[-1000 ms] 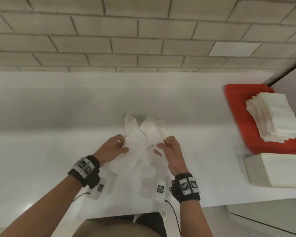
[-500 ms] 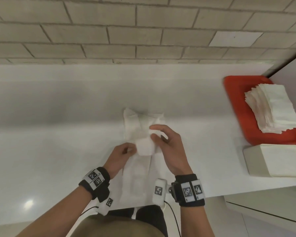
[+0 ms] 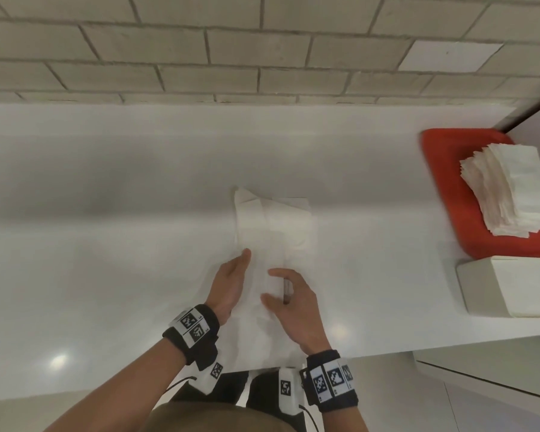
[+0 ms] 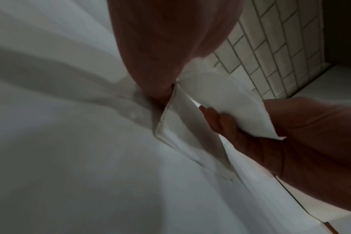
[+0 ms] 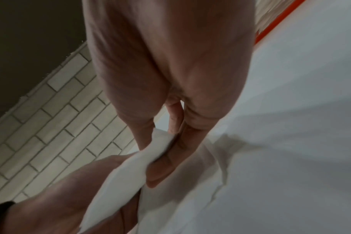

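Note:
A white paper napkin (image 3: 273, 226) lies on the white counter (image 3: 106, 244) as a long folded strip running from the middle toward the front edge. My left hand (image 3: 242, 263) stands on its side along the strip's left fold, fingers straight and pressing the crease down (image 4: 160, 91). My right hand (image 3: 273, 285) pinches a raised flap of the napkin (image 4: 226, 95) between thumb and fingers. In the right wrist view the flap (image 5: 126, 171) runs from my right fingers (image 5: 176, 126) across to the left hand (image 5: 60, 197).
A red tray (image 3: 443, 169) at the right holds a stack of folded napkins (image 3: 512, 188). A white box (image 3: 512, 288) sits just in front of it. A brick wall (image 3: 262, 57) backs the counter, and the counter's front edge is close to my body.
Both hands have drawn back toward me along the napkin. The side flaps that stood apart are now folded inward into a narrow strip, and my right hand has taken a flap near the front.

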Tool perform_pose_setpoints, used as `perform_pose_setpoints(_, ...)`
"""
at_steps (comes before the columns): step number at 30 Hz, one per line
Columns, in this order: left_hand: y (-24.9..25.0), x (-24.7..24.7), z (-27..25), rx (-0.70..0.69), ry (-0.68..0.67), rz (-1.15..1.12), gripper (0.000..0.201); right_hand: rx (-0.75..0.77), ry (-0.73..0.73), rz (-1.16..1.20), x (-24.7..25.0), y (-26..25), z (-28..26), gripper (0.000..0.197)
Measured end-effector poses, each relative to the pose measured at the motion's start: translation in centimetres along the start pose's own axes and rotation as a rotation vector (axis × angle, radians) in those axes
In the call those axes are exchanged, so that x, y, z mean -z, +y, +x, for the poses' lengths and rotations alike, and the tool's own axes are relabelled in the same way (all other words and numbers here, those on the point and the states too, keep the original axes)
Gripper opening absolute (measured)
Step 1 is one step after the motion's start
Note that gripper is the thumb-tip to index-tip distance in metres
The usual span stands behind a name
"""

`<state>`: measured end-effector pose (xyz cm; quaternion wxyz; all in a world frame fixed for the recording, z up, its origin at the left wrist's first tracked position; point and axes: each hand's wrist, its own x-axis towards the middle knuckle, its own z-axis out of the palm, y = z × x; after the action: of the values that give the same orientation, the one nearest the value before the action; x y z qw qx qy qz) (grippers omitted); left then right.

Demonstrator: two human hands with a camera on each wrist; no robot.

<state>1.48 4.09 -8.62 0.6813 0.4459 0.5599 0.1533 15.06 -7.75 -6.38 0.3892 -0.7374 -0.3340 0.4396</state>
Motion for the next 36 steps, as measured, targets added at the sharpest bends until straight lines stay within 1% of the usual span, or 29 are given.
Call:
perform_pose_setpoints(2, -0.2, -0.2, -0.1, -0.116, 0.042, 0.119, 0.067, 0.029, 0.017, -0.055, 0.1, 0.4, 0.0, 0.048)
perform_pose_setpoints(3, -0.3, -0.3, -0.2, -0.148, 0.051, 0.146, 0.056, 0.042, 0.034, -0.095, 0.1, 0.5, 0.0, 0.045)
perform_pose_setpoints(5, -0.5, -0.4, -0.3, -0.164, 0.051, 0.166, 0.027, 0.058, 0.113, -0.183, -0.1, 0.4, -0.1, 0.041)
perform_pose_setpoints(6, -0.6, -0.4, -0.3, -0.160, 0.049, 0.155, 0.019, 0.063, 0.178, -0.218, -0.2, 0.2, -0.1, 0.042)
perform_pose_setpoints(7, -0.5, -0.6, -0.5, -0.155, 0.047, 0.118, 0.014, 0.059, 0.243, -0.234, -0.4, 0.0, -0.2, 0.044)
perform_pose_setpoints(8, -0.2, -0.8, -0.9, -0.153, 0.045, 0.073, 0.014, 0.046, 0.282, -0.214, -0.4, -0.4, -0.2, 0.045)
perform_pose_setpoints(9, 0.1, -1.2, -1.4, -0.158, 0.039, 0.031, 0.017, 0.037, 0.287, -0.142, -0.4, -0.7, -0.3, 0.046)
perform_pose_setpoints(11, 1.2, -1.8, -2.2, -0.177, -0.006, -0.030, 0.024, 0.032, 0.243, 0.080, 0.0, -1.3, -0.6, 0.049)
perform_pose_setpoints(12, 1.8, -1.9, -2.2, -0.198, -0.032, -0.025, 0.025, 0.040, 0.243, 0.155, 0.4, -1.4, -0.8, 0.052)
perform_pose_setpoints(14, 3.3, -1.8, -1.4, -0.311, -0.050, 0.062, 0.020, 0.093, 0.306, 0.166, 1.7, -1.6, -1.3, 0.054)
perform_pose_setpoints(16, 5.2, -0.9, 0.9, -0.508, -0.015, 0.218, 0.016, 0.161, 0.376, 0.095, 3.5, -1.2, -1.8, 0.049)
perform_pose_setpoints(17, 6.2, -0.1, 2.7, -0.606, 0.010, 0.349, 0.019, 0.186, 0.400, 0.081, 4.5, -0.8, -2.0, 0.047)
perform_pose_setpoints(18, 7.3, 0.8, 4.5, -0.674, 0.022, 0.529, 0.027, 0.197, 0.419, 0.077, 5.6, -0.2, -2.3, 0.046)
perform_pose_setpoints(19, 8.4, 1.8, 6.4, -0.698, 0.014, 0.733, 0.040, 0.193, 0.439, 0.071, 6.5, 0.5, -2.5, 0.045)
perform_pose_setpoints(20, 9.4, 2.7, 8.0, -0.675, -0.022, 0.903, 0.054, 0.177, 0.457, 0.051, 7.3, 1.5, -2.6, 0.045)
perform_pose_setpoints(21, 10.4, 3.4, 9.4, -0.628, -0.069, 1.020, 0.066, 0.157, 0.469, 0.003, 8.0, 2.4, -2.7, 0.045)
perform_pose_setpoints(22, 11.2, 3.9, 10.4, -0.578, -0.111, 1.095, 0.073, 0.128, 0.474, -0.077, 8.5, 3.3, -2.7, 0.046)
perform_pose_setpoints(23, 11.9, 4.3, 10.9, -0.534, -0.145, 1.139, 0.074, 0.078, 0.459, -0.173, 8.9, 3.9, -2.7, 0.047)
perform_pose_setpoints(25, 12.3, 4.5, 11.4, -0.499, -0.178, 1.183, 0.063, -0.086, 0.420, -0.339, 9.2, 4.4, -2.7, 0.050)
perform_pose_setpoints(26, 12.2, 4.5, 11.3, -0.508, -0.180, 1.186, 0.053, -0.157, 0.441, -0.422, 9.1, 4.0, -2.6, 0.051)
perform_pose_setpoints(27, 11.9, 4.7, 11.1, -0.528, -0.176, 1.173, 0.043, -0.184, 0.499, -0.524, 9.0, 3.2, -2.4, 0.051)
perform_pose_setpoints(28, 11.3, 4.9, 10.9, -0.554, -0.173, 1.139, 0.032, -0.159, 0.572, -0.635, 8.9, 2.2, -2.0, 0.051)
perform_pose_setpoints(29, 10.7, 5.1, 10.6, -0.575, -0.175, 1.083, 0.023, -0.089, 0.634, -0.722, 8.7, 1.0, -1.2, 0.049)
perform_pose_setpoints(30, 10.1, 5.2, 10.2, -0.591, -0.181, 1.014, 0.019, 0.010, 0.652, -0.753, 8.6, -0.3, 0.1, 0.045)
perform_pose_setpoints(31, 9.7, 5.3, 9.8, -0.600, -0.184, 0.955, 0.018, 0.114, 0.608, -0.732, 8.2, -1.8, 1.9, 0.039)
perform_pose_setpoints(33, 9.2, 5.4, 8.7, -0.635, -0.184, 0.872, 0.016, 0.285, 0.413, -0.655, 6.9, -4.6, 6.5, 0.033)
perform_pose_setpoints(35, 8.7, 5.7, 7.7, -0.683, -0.191, 0.818, 0.014, 0.358, 0.204, -0.719, 4.8, -6.6, 11.0, 0.041)
perform_pose_setpoints(36, 8.5, 6.0, 7.1, -0.693, -0.195, 0.812, 0.014, 0.355, 0.095, -0.803, 3.8, -7.2, 12.9, 0.049)
